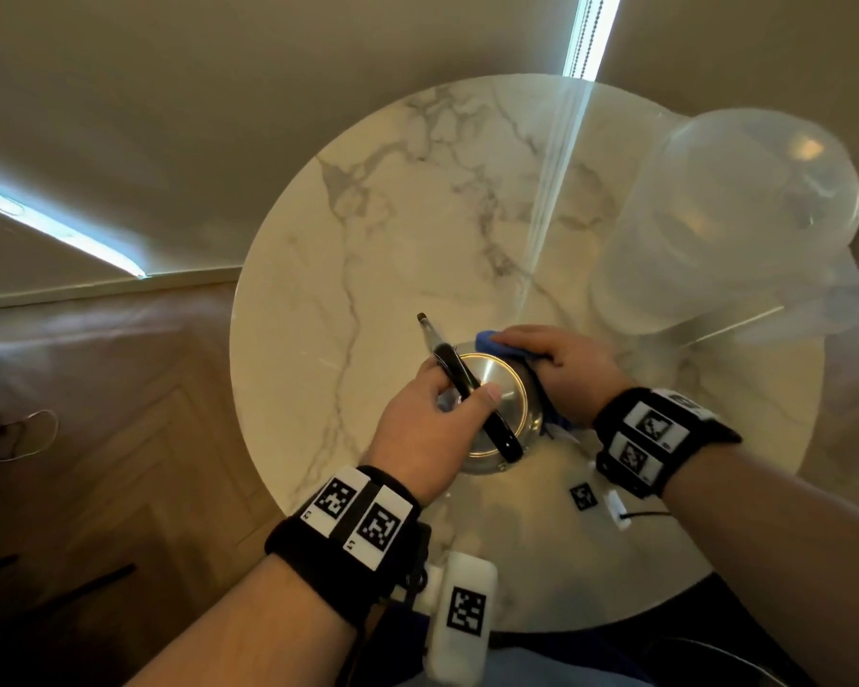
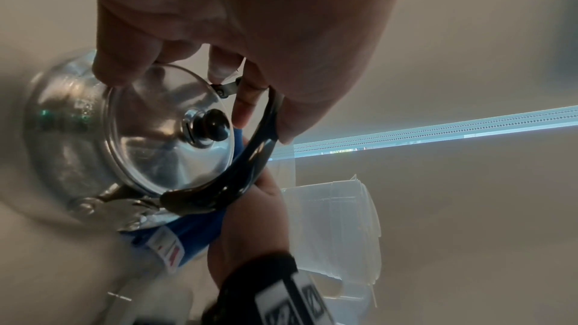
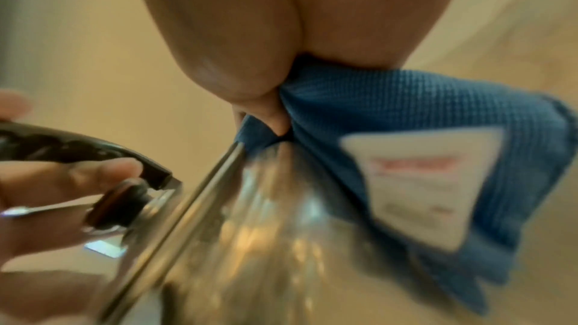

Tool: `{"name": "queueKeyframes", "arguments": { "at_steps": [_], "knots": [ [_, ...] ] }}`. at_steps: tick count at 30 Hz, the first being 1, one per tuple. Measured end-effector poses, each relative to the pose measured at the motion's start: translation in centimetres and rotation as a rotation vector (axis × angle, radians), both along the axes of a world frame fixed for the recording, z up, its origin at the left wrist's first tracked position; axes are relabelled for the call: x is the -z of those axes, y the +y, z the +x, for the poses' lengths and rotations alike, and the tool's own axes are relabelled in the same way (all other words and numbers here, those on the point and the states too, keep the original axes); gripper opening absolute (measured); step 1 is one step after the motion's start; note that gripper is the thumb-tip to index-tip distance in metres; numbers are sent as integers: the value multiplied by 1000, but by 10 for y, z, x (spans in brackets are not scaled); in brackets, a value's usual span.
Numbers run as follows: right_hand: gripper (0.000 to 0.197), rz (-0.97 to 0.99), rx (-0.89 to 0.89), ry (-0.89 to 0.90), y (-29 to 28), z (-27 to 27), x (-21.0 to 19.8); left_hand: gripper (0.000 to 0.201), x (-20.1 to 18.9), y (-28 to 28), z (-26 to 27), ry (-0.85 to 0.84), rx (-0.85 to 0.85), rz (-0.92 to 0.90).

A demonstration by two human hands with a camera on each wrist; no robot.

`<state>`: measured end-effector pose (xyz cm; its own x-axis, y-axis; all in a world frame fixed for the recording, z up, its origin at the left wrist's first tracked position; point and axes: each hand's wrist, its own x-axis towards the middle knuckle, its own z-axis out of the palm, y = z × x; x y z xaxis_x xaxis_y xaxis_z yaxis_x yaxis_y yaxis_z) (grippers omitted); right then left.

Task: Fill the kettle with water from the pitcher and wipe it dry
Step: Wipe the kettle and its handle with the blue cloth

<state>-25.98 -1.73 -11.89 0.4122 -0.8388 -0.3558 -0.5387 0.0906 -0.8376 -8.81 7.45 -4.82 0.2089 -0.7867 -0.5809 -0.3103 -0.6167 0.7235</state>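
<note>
1. Steel kettle [image 1: 497, 404] sits lidded near the marble table [image 1: 368, 215] front edge.
2. Left hand [image 1: 427, 428] curls round its black handle [image 1: 472, 399], probably to steady it.
3. Right hand [image 1: 571, 369] presses a blue cloth [image 3: 391, 113] against its side, wiping.
4. Clear pitcher [image 1: 725, 220] stands apart, far right.

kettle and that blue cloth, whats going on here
A person is wiping a steel kettle on a round marble table. The left hand grips the kettle's black handle to steady it, lid on, while the right hand presses a blue cloth against the kettle's side. The clear plastic pitcher stands apart at the table's far right, so the pouring looks done and drying is under way.
</note>
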Motion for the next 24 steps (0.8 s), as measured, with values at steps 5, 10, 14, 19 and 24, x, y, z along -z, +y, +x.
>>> {"name": "queueKeyframes", "arguments": {
  "at_steps": [5, 10, 14, 19, 24],
  "knots": [
    [47, 127, 127, -42, 10, 1, 9, 54, -2, 0, -1, 2, -33, -5],
    [70, 129, 252, -22, 76, -29, 23, 58, -4, 1, -3, -54, -25, 8],
    [62, 150, 362, -37, 115, -34, 29, 70, -14, 3, 7, -239, 106, -12],
    [53, 172, 386, -36, 144, -36, 12, 81, -35, -17, 34, -621, 819, -332],
    [53, 161, 427, -30, 161, -21, 8, 32, -45, -51, 36, -748, 1305, -343]
  ]
}}
